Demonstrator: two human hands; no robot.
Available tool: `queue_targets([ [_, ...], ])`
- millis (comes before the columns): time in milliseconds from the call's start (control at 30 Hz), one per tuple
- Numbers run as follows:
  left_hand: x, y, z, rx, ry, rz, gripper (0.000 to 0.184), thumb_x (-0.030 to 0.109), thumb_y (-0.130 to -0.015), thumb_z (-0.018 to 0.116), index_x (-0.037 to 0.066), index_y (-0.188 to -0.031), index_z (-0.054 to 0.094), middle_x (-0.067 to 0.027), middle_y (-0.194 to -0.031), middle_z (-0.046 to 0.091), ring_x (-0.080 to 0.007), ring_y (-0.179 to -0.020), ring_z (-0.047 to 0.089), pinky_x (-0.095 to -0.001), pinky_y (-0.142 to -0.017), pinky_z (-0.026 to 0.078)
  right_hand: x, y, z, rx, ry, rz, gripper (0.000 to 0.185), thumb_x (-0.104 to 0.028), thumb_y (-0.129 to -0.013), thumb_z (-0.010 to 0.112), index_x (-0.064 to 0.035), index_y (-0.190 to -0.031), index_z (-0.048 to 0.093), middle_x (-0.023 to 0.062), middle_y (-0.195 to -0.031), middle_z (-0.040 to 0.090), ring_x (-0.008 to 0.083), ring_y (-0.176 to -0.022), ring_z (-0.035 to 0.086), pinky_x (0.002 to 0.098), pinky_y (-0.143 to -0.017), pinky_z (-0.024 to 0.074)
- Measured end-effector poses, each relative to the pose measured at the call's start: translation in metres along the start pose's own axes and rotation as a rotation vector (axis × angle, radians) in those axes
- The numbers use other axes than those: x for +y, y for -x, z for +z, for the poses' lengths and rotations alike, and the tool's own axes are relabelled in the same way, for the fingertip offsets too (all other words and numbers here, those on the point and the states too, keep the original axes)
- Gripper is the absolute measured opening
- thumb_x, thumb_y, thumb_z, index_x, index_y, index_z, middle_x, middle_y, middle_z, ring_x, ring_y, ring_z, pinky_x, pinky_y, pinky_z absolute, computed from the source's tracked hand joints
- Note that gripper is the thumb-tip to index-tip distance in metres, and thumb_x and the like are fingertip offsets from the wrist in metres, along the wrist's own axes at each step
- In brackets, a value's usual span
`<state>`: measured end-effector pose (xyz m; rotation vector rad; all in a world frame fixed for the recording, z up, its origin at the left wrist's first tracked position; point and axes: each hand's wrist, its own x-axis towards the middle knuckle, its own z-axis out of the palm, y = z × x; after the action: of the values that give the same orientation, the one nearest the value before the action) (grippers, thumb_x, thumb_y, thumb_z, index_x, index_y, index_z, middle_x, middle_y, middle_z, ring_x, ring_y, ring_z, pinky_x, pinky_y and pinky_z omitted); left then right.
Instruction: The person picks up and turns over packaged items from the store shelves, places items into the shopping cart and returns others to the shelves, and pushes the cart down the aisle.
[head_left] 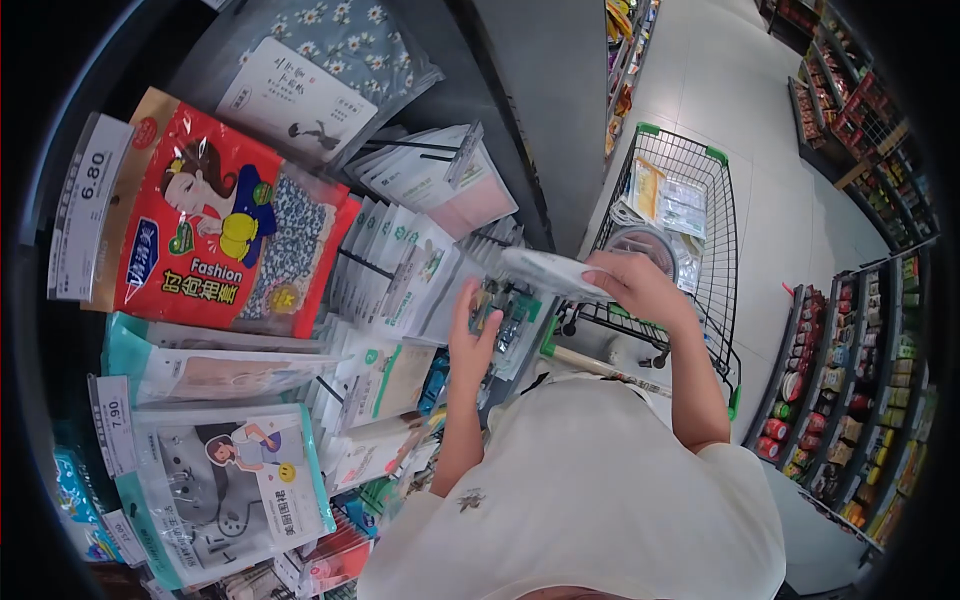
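Observation:
My right hand point(642, 284) is closed on the edge of a flat white packet point(556, 273), held out in front of the shelf. The packet's print is too blurred to read. Lower and to the left, my left hand point(473, 335) is raised with thumb and fingers apart. It is beside hanging white packets point(415, 275) with green print. Just right of its thumb is a green-and-dark packet point(518, 325); I see no grip on it.
A red sleeve-cover bag point(220, 215) and a teal-edged bag point(225, 490) hang at left, near price tags point(90, 205). A wire shopping cart point(722, 240) with goods inside stands ahead right. Stocked shelves point(850, 390) line the far right.

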<state>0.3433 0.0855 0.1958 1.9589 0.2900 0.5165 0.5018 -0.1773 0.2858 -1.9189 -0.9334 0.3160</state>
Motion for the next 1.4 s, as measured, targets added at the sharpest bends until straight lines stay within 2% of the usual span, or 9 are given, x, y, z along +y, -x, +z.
queue_targets([
  [167,0.019,-0.005,-0.011,0.069,-0.002,0.088,0.067,0.014,-0.089,0.077,0.001,-0.147,0.045,-0.0173,-0.148,0.051,-0.0306,-0.133,0.053,-0.0407,-0.11,0.042,-0.029,-0.013,0.01,-0.219,-0.021,-0.072,0.017,-0.019,-0.099,0.06,-0.003,-0.103,0.065,0.0185,-0.08,0.065,0.0378,-0.076,0.063,0.0424,-0.069,0.0487],
  [233,0.022,-0.002,-0.016,-0.095,0.369,-0.025,0.062,0.014,-0.086,0.079,0.001,-0.141,0.054,-0.014,-0.136,0.062,-0.0247,-0.121,0.061,-0.0356,-0.105,0.045,-0.036,-0.021,0.016,-0.28,-0.029,-0.092,0.016,-0.019,-0.099,0.059,-0.0045,-0.104,0.065,0.0201,-0.08,0.065,0.0402,-0.077,0.064,0.0447,-0.069,0.049],
  [333,0.019,0.007,-0.032,-0.252,0.271,-0.127,0.045,0.017,-0.088,0.079,-0.001,-0.127,0.065,-0.0086,-0.117,0.072,-0.0165,-0.106,0.065,-0.031,-0.096,0.048,-0.042,-0.035,0.034,-0.323,-0.049,-0.165,0.017,-0.02,-0.099,0.059,-0.004,-0.104,0.065,0.0196,-0.08,0.065,0.0404,-0.078,0.064,0.045,-0.069,0.0488],
  [533,-0.009,0.03,-0.045,-0.015,0.202,-0.336,0.038,0.032,-0.097,0.07,-0.002,-0.113,0.071,-0.0057,-0.102,0.073,-0.0119,-0.094,0.063,-0.0295,-0.084,0.05,-0.036,-0.06,0.082,-0.287,0.184,-0.222,0.019,-0.02,-0.096,0.065,-0.0046,-0.107,0.066,0.0175,-0.089,0.07,0.0369,-0.087,0.067,0.0448,-0.075,0.0522],
  [633,-0.008,0.034,-0.043,0.27,0.253,-0.333,0.041,0.034,-0.1,0.066,-0.004,-0.115,0.07,-0.0062,-0.103,0.072,-0.0121,-0.094,0.063,-0.0291,-0.084,0.05,-0.018,-0.07,0.118,-0.068,0.248,-0.301,0.033,-0.019,-0.094,0.067,-0.0086,-0.124,0.062,0.0192,-0.115,0.068,0.0383,-0.111,0.063,0.0465,-0.093,0.051],
  [700,-0.012,0.036,-0.046,0.36,0.294,-0.352,0.041,0.034,-0.101,0.065,-0.004,-0.116,0.069,-0.0066,-0.104,0.072,-0.0122,-0.095,0.063,-0.029,-0.085,0.05,-0.02,-0.072,0.135,0.099,0.484,-0.408,0.054,-0.018,-0.092,0.068,-0.0117,-0.142,0.05,0.0188,-0.147,0.049,0.0421,-0.138,0.043,0.0538,-0.112,0.0381],
  [800,-0.015,0.038,-0.054,0.475,0.349,-0.361,0.041,0.033,-0.102,0.063,-0.004,-0.117,0.068,-0.0073,-0.107,0.071,-0.0123,-0.097,0.062,-0.0289,-0.086,0.049,-0.023,-0.07,0.153,0.007,0.531,-0.422,0.067,-0.019,-0.09,0.068,-0.0174,-0.151,0.042,0.015,-0.161,0.03,0.0438,-0.15,0.022,0.0605,-0.118,0.0257],
  [1167,-0.02,0.017,-0.075,0.426,0.401,-0.253,0.043,0.034,-0.102,0.063,-0.003,-0.123,0.065,-0.0067,-0.115,0.069,-0.0143,-0.104,0.061,-0.0301,-0.092,0.048,-0.047,-0.087,0.172,-0.091,0.466,-0.545,0.068,-0.027,-0.091,0.07,-0.0223,-0.153,0.042,0.0126,-0.164,0.028,0.0455,-0.151,0.019,0.061,-0.118,0.0254],
  [1400,-0.01,0.007,-0.077,0.452,0.473,-0.228,0.046,0.032,-0.103,0.062,-0.004,-0.131,0.059,-0.0093,-0.127,0.064,-0.0157,-0.113,0.058,-0.0306,-0.098,0.045,-0.049,-0.092,0.179,-0.022,0.486,-0.563,0.062,-0.028,-0.092,0.069,-0.0155,-0.148,0.048,0.0175,-0.158,0.035,0.0474,-0.149,0.021,0.0607,-0.118,0.0263],
])
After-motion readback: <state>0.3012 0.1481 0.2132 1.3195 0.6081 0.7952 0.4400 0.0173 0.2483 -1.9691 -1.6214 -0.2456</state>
